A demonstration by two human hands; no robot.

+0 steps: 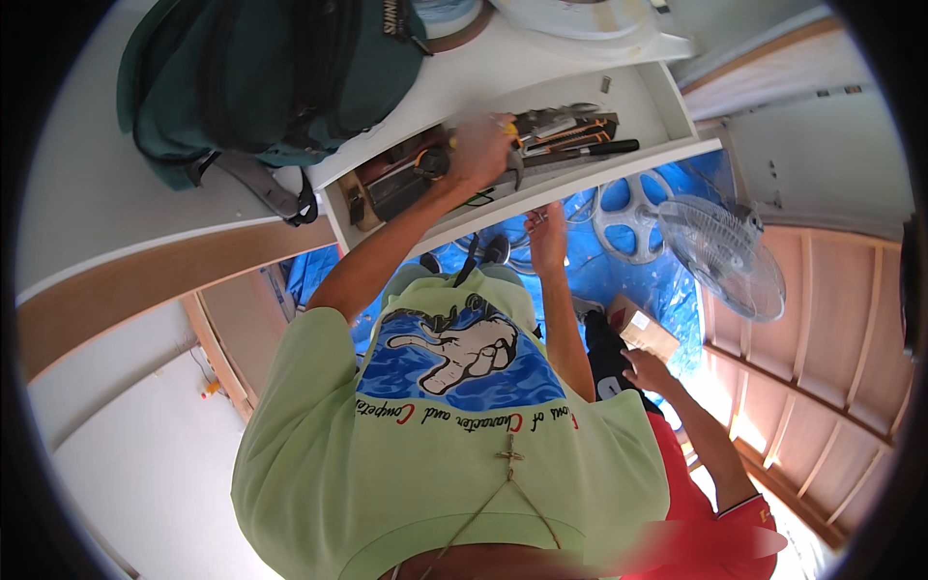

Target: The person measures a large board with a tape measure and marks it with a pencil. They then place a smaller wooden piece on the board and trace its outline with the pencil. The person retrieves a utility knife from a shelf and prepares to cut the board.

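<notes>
A white drawer (619, 172) stands pulled out, with hand tools lying in it. My left hand (481, 153) reaches down among them, its fingers smeared by motion beside a yellow part (510, 131) of a tool. Just under that hand shows a curved dark metal piece (517, 170). A black round-bodied tool (431, 163) lies by my left wrist. Farther right are orange-and-black cutters (580, 137) and a tool with a black handle (613, 148). Outside the drawer front, my right hand (546, 232) has its fingers curled closed; what is in them, if anything, is too small to name.
A dark green bag (261, 77) rests on the white top left of the drawer. On the right a standing fan (725, 256) rises over a blue tarp (677, 290). Another person's hand (650, 371) and red sleeve (739, 512) are close at my right, by a cardboard box (650, 335).
</notes>
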